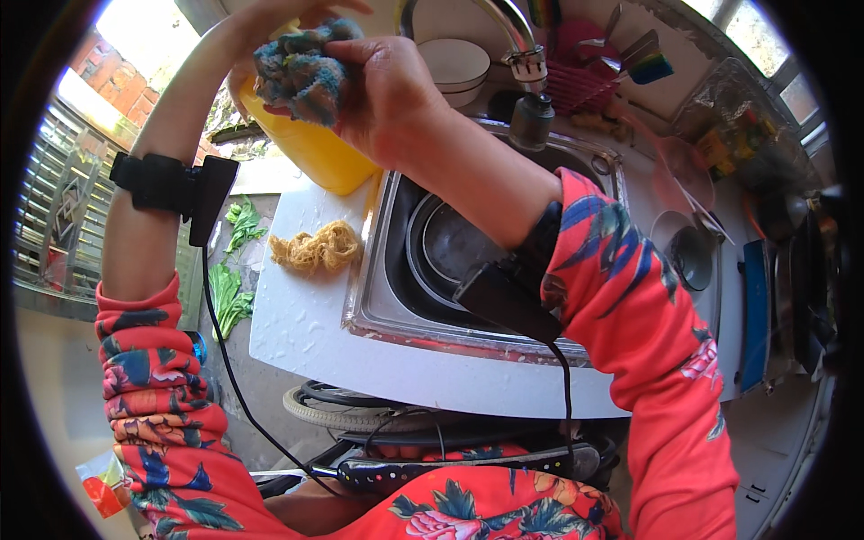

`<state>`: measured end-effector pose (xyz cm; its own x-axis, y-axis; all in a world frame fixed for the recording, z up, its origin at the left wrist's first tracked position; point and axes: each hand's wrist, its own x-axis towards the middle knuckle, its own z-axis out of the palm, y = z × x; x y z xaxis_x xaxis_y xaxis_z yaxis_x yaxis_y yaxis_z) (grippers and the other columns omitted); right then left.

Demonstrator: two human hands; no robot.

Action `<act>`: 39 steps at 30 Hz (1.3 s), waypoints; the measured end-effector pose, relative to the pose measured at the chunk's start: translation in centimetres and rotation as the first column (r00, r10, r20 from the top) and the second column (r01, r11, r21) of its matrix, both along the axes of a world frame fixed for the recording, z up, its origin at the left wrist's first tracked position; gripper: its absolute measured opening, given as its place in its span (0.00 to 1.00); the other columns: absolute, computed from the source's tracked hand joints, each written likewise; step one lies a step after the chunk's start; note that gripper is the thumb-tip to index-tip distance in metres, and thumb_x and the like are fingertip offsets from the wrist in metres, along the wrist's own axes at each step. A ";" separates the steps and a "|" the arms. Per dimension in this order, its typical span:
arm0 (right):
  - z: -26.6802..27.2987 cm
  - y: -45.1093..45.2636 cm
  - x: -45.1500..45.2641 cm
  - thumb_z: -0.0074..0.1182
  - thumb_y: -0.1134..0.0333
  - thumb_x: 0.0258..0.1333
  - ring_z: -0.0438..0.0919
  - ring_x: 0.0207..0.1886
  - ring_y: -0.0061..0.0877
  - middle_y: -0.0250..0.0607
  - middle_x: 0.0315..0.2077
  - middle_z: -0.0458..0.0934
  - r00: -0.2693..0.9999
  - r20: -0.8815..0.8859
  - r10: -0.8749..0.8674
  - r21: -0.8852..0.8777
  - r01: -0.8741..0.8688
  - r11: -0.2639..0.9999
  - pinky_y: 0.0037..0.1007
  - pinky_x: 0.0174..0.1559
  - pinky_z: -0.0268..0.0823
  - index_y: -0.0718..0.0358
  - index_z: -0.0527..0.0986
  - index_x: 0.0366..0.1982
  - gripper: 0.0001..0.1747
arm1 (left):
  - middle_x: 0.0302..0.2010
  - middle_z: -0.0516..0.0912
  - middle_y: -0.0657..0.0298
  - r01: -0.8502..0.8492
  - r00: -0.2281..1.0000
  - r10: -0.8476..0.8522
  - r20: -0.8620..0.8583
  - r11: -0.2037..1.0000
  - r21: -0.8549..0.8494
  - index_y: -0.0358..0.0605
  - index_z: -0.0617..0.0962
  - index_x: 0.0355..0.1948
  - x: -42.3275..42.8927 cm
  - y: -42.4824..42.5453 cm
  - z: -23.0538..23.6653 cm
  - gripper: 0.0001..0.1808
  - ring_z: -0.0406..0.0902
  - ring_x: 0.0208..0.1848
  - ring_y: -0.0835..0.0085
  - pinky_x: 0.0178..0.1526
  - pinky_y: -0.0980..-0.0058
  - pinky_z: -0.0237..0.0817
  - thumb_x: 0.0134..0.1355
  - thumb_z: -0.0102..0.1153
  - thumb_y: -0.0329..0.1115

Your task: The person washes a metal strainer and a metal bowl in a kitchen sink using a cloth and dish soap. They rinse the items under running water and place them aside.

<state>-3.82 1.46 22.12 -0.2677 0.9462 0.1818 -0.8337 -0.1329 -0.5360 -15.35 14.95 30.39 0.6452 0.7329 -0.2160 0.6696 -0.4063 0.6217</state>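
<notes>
In my right hand point(388, 88) is a crumpled blue-grey cloth point(304, 74), held in front of a yellow plastic container point(324, 155). The container's base is by the sink's far left corner; the cloth hides its upper part. My left hand point(307, 10) reaches past the cloth at the top edge, partly cut off, and its grip is unclear. Below my right forearm is a stainless steel sink point(378, 297) with a round metal basin point(459, 243) inside. A tan mesh scrubber point(316, 248) lies on the wet white counter point(304, 324), left of the sink.
A chrome faucet point(523, 50) arches over the sink beside a white bowl point(453, 67). A pink basket point(580, 74) holds utensils. At right lie a pink strainer point(682, 169) and a glass bowl point(688, 260). Leafy greens point(229, 297) and a wheel point(331, 408) are below the counter.
</notes>
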 end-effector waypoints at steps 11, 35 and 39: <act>-0.8 -2.2 2.3 0.35 0.71 0.56 0.73 0.54 0.48 0.61 0.52 0.68 0.999 0.031 0.037 -0.103 -0.033 0.994 0.49 0.57 0.68 0.75 0.59 0.53 0.23 | 0.59 0.70 0.46 0.063 0.965 -0.035 0.260 0.993 -0.100 0.44 0.67 0.63 0.2 -1.3 0.0 0.44 0.65 0.63 0.57 0.65 0.55 0.52 0.63 0.27 0.70; -2.8 -2.0 4.4 0.63 0.57 0.52 0.79 0.42 0.22 0.39 0.36 0.79 0.966 0.254 -0.039 0.114 0.010 0.993 0.26 0.45 0.70 0.64 0.73 0.44 0.23 | 0.56 0.74 0.55 0.009 0.954 0.018 0.298 0.996 -0.090 0.46 0.71 0.60 0.7 -1.9 -0.3 0.38 0.66 0.61 0.63 0.61 0.60 0.56 0.64 0.36 0.66; -3.3 -2.1 4.4 0.62 0.52 0.52 0.78 0.41 0.24 0.39 0.40 0.77 0.939 0.313 -0.141 0.150 0.098 0.984 0.31 0.49 0.69 0.63 0.73 0.44 0.24 | 0.57 0.74 0.57 -0.014 0.955 0.030 0.295 0.998 -0.056 0.47 0.72 0.60 0.9 -2.3 -0.2 0.37 0.67 0.61 0.65 0.62 0.60 0.53 0.64 0.37 0.66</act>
